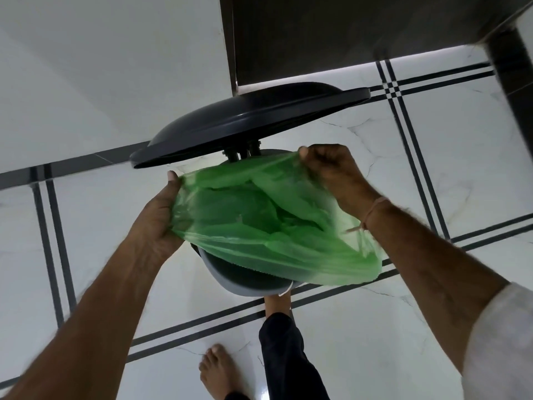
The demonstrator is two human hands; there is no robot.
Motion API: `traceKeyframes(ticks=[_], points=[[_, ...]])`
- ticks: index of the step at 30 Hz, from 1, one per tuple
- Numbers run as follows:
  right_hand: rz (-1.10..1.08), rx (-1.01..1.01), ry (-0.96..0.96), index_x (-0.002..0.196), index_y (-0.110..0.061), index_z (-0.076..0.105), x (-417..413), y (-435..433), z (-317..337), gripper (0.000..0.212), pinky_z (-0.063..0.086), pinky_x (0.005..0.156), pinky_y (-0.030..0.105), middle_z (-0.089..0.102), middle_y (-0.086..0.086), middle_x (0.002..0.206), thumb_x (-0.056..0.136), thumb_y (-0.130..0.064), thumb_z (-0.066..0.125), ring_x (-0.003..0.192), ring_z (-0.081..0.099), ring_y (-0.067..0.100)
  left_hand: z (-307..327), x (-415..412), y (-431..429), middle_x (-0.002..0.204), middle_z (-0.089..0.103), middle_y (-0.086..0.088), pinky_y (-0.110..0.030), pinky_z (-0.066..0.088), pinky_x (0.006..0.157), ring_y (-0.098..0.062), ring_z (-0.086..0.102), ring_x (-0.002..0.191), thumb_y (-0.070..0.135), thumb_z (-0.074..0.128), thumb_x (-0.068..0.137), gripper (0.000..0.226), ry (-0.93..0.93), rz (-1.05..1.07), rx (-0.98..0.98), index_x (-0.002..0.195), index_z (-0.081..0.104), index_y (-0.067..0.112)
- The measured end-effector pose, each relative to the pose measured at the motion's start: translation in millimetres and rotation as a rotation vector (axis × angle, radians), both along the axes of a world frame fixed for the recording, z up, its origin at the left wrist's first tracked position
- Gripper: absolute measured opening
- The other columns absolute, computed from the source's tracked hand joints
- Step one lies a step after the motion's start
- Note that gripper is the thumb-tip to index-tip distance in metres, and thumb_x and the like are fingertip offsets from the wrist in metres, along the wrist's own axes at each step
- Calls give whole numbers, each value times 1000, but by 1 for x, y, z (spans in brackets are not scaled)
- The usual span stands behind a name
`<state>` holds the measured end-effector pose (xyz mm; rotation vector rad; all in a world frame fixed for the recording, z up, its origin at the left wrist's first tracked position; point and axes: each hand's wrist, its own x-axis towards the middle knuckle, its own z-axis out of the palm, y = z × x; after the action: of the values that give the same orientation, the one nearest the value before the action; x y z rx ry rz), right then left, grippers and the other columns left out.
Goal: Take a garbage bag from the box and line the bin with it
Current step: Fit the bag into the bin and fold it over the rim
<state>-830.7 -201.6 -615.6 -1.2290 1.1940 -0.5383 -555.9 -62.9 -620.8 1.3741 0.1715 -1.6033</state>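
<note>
A: What takes up most of the view from where you stand?

B: The floor, white marbled tile crossed by paired black lines. A plain pale wall is behind it on the left, and a dark cabinet hangs over the far side.

A: And the bin?

B: Its lid is the big thing, dark and domed. It stands up on its hinge at the back and tilts away from the person. The bin is right below. I can only see its grey near rim, because the bag covers the rest.

A: Where exactly is the bag?

B: The bag is thin green film, stretched wide open across the mouth of the bin, with its body sagging down inside. On the near right its edge hangs out over the rim. On the near left the rim is bare.

A: What are the hands doing?

B: Each has hold of the bag, on opposite sides. The left hand grips the left edge, thumb on top and fingers curled in under the film. The right hand is at the far right edge, fingers bunched tight, pinching a fold by the hinge. The film is taut between them.

A: Anything smaller?

B: A white sleeve is on the right arm, and a dark trouser leg leads to a foot at the bin's base. I can't tell whether that foot is on a pedal. The other foot is bare and flat on the tile. There's a thin thread round the right wrist.
</note>
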Motion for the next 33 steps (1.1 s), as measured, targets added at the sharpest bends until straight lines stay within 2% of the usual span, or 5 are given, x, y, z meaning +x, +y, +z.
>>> traceKeyframes(ticks=[11, 18, 22, 25, 33], points=[[47, 102, -25, 96, -7, 75, -14, -21, -13, 38, 55, 78, 18, 80, 0, 86, 97, 14, 44, 84, 72, 10, -20, 19, -6, 100, 78, 4, -27, 62, 79, -13, 74, 89, 16, 49, 106, 24, -257, -117, -151, 107, 72, 20], [252, -125, 179, 105, -25, 81, -20, -36, -21, 47, 44, 106, 66, 77, 14, 112, 94, 0, 43, 111, 61, 55, -25, 23, -13, 120, 76, -1, -27, 57, 96, -15, 72, 109, 11, 44, 108, 35, -427, -276, -216, 138, 62, 8], [218, -103, 170, 118, -20, 77, -14, -42, -23, 44, 48, 95, 31, 62, 27, 89, 96, -2, 44, 82, 55, 32, -28, 22, -18, 123, 75, -5, -29, 57, 97, -18, 71, 112, 16, 43, 108, 36, -416, -295, -237, 138, 62, 10], [182, -132, 190, 123, -12, 74, -3, -41, -27, 42, 46, 98, 15, 72, 3, 123, 99, 5, 44, 109, 64, 14, -33, 20, -24, 118, 76, -4, -29, 58, 96, -17, 73, 107, 15, 44, 108, 34, -430, -287, -245, 136, 63, 9], [232, 3, 260, 115, -3, 75, -19, -28, -41, 35, 58, 90, 33, 76, 16, 109, 97, 5, 46, 103, 72, 24, -61, 21, -3, 97, 80, -7, -29, 64, 70, -18, 78, 79, -2, 49, 103, 31, -392, -351, -47, 118, 74, 10]])
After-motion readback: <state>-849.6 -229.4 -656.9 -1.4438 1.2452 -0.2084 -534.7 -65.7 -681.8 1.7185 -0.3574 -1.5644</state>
